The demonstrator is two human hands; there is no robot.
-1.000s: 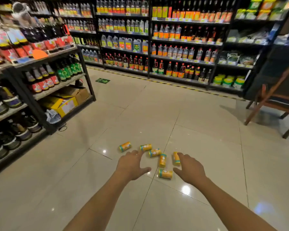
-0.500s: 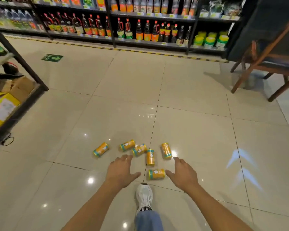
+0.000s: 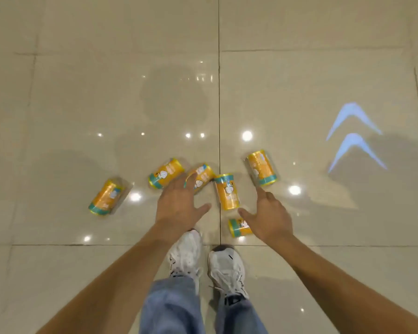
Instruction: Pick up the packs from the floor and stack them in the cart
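**Hovering over six packs (image 3: pixel 106 197), nothing gripped yet**

Left hand (image 3: pixel 179 201) and right hand (image 3: pixel 268 218) spread, fingers (image 3: pixel 187 186) released, empty. Centre pack (image 3: pixel 227 191) lies on the floor (image 3: pixel 323 68) between them, long axis pointing away from the person; right thumb looks nearer. Left fingers cover part of another pack (image 3: pixel 204 173); right palm hides most of the nearest pack (image 3: pixel 238 228). Cart not in sight.

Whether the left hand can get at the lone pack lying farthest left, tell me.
Probably yes. The left hand is open and holds nothing, and the farthest-left pack lies apart from the others on the floor with nothing between them; it would only need a sideways reach.
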